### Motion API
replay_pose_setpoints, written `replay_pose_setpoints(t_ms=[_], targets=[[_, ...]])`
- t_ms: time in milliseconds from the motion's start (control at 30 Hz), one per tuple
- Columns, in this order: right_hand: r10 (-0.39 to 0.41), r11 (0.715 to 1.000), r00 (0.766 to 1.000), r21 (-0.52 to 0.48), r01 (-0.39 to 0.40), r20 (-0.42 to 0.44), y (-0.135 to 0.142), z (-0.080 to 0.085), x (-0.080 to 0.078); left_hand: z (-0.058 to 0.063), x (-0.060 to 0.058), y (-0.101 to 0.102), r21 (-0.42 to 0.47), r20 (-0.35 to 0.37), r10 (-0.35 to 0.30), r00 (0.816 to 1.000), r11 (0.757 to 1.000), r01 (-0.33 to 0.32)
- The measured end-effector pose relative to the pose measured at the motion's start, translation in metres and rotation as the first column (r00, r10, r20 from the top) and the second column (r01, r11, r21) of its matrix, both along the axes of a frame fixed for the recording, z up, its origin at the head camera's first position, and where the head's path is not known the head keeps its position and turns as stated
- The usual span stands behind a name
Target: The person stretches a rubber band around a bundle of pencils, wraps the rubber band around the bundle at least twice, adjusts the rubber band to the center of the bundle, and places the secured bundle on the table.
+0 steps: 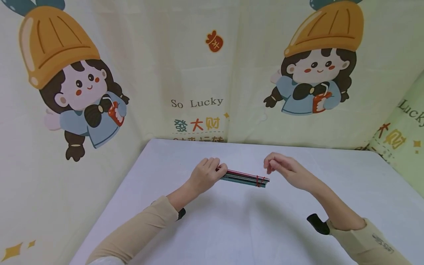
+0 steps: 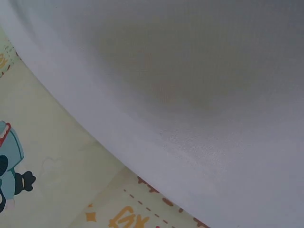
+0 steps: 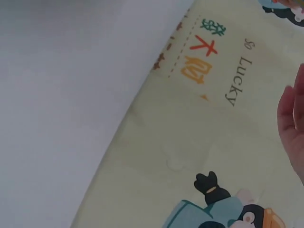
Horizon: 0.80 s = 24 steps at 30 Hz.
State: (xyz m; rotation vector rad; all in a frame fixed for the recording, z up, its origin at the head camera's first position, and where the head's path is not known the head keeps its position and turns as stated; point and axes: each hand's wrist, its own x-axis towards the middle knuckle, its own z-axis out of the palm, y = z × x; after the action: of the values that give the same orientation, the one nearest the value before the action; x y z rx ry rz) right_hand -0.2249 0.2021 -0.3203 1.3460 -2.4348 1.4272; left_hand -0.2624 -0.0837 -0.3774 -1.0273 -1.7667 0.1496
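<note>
In the head view my left hand (image 1: 207, 174) grips one end of a bundle of slim, pencil-like sticks (image 1: 243, 178), fingers curled round it. The sticks are dark, green and red, and they point to the right, held above the table. Red bands (image 1: 257, 181) circle the bundle close to its free end. Just beyond that end, apart from it, my right hand (image 1: 291, 171) hovers with loosely bent fingers and no object visible in it. Part of the right hand (image 3: 290, 121) shows at the right edge of the right wrist view. The left wrist view shows neither hand nor sticks.
A white-covered table (image 1: 212, 235) spreads beneath both hands, with their shadows on it. Behind it hangs a cream curtain (image 1: 142, 73) printed with cartoon figures and lettering. Black straps or mounts (image 1: 318, 223) stick out by the sleeve cuffs.
</note>
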Motion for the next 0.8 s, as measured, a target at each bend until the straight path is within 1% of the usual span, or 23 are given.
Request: replay_pose_setpoints(t_ms=[33,100,133,200,267,300,333,400,467,500,533,567,600,633,800], targets=[[-0.075,0.997,0.997,0.018,0.075,-0.032,0.002,0.002,0.001,0.000,0.001,0.000,-0.008,0.010,0.016,1.000,1.000,-0.016],[-0.176,0.979,0.980,0.085,0.184,-0.087,0.004,0.004,0.005,0.000,0.002,-0.001,-0.026,0.029,0.046,0.999,0.999,-0.045],[-0.199,0.968,0.972,0.129,0.215,-0.126,0.003,0.004,0.008,0.000,0.002,-0.001,-0.032,0.040,0.058,0.997,0.998,-0.057],[-0.208,0.942,0.953,0.216,0.255,-0.221,0.001,0.003,0.012,0.000,0.002,-0.001,-0.039,0.060,0.080,0.995,0.996,-0.077],[-0.201,0.916,0.924,0.272,0.295,-0.325,-0.004,0.000,0.017,0.000,0.003,-0.002,-0.041,0.065,0.094,0.993,0.995,-0.091],[-0.207,0.898,0.899,0.290,0.331,-0.387,-0.007,-0.002,0.020,-0.001,0.003,-0.001,-0.040,0.062,0.097,0.993,0.995,-0.095],[-0.212,0.878,0.865,0.299,0.372,-0.454,-0.010,-0.004,0.022,-0.001,0.003,-0.001,-0.041,0.060,0.102,0.993,0.994,-0.100],[-0.231,0.834,0.785,0.298,0.463,-0.575,-0.018,-0.006,0.025,-0.001,0.003,-0.001,-0.042,0.055,0.110,0.992,0.993,-0.108],[-0.237,0.778,0.711,0.308,0.547,-0.662,-0.024,-0.006,0.027,0.000,0.004,0.000,-0.042,0.053,0.119,0.991,0.992,-0.117],[-0.234,0.752,0.680,0.314,0.580,-0.695,-0.027,-0.006,0.028,0.000,0.005,0.001,-0.043,0.054,0.123,0.991,0.992,-0.121],[-0.231,0.732,0.660,0.319,0.602,-0.715,-0.029,-0.005,0.028,0.001,0.006,0.002,-0.043,0.057,0.128,0.990,0.991,-0.126],[-0.228,0.714,0.644,0.324,0.620,-0.730,-0.030,-0.005,0.029,0.001,0.007,0.003,-0.042,0.060,0.133,0.989,0.991,-0.130],[-0.223,0.703,0.636,0.330,0.630,-0.739,-0.031,-0.005,0.029,0.002,0.009,0.004,-0.041,0.062,0.137,0.989,0.990,-0.135],[-0.213,0.704,0.634,0.333,0.627,-0.743,-0.032,-0.005,0.029,0.003,0.010,0.005,-0.044,0.067,0.141,0.988,0.989,-0.139],[-0.161,0.746,0.644,0.335,0.575,-0.747,-0.035,-0.009,0.026,0.003,0.018,0.010,-0.068,0.091,0.171,0.981,0.984,-0.166]])
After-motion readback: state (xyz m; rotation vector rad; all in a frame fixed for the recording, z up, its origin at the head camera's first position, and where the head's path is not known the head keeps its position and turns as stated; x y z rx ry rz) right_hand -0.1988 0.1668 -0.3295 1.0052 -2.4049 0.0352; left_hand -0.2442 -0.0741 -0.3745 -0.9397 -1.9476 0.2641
